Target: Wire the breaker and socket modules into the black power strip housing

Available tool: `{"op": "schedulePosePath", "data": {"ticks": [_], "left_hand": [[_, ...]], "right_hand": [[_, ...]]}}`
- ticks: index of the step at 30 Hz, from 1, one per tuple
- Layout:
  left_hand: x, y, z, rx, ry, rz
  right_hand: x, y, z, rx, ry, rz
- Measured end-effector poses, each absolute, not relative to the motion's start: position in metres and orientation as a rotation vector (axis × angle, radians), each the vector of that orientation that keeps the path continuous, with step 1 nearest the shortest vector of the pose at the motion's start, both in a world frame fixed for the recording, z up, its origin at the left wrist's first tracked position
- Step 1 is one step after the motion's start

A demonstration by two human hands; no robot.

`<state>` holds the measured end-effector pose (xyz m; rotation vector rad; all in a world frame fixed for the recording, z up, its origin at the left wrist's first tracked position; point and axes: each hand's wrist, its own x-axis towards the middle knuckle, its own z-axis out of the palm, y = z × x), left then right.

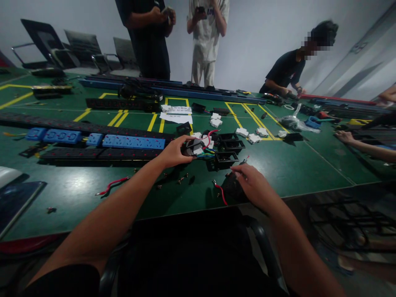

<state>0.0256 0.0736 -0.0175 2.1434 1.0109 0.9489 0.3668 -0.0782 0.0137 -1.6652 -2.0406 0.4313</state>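
My left hand [175, 153] is closed round a black and white module [194, 147], with a red wire [211, 138] curving over it and yellow-green and blue wires at its right. My right hand [247, 179] rests over a dark bundle [231, 187] near the table's front edge, fingers pressed together; what they hold, if anything, is hidden. Between the hands stand several black open frames [227, 157]. A short red wire [220, 192] lies left of the dark bundle. Small screws [182, 179] are scattered in front of my left hand.
Black strips with blue sockets [133, 142] lie at left, beside another red wire [111, 185]. White modules [254, 138] and paper labels [176, 118] lie farther back. People stand behind the green table [309, 165]; another person's hand [345, 137] is at right.
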Motion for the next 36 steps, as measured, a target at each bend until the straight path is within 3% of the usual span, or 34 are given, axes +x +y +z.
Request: {"op": "schedulePosePath", "data": {"ticks": [4, 15, 23, 30, 36], "left_hand": [[0.027, 0.071, -0.017, 2.187, 0.979, 0.952], [0.029, 0.093, -0.013, 2.306, 0.926, 0.693], [0.032, 0.103, -0.01, 2.402, 0.926, 0.367], [0.031, 0.103, -0.004, 2.36, 0.935, 0.269], [0.03, 0.103, -0.005, 2.284, 0.951, 0.239]], "right_hand": [[0.39, -0.106, -0.005, -1.886, -2.171, 0.2], [0.384, -0.123, -0.028, -2.217, -1.993, 0.03], [0.389, -0.173, -0.027, -1.845, -1.944, -0.047], [0.359, -0.2, -0.015, -1.308, -2.188, 0.349], [0.328, -0.186, -0.014, -1.165, -2.179, 0.417]]}}
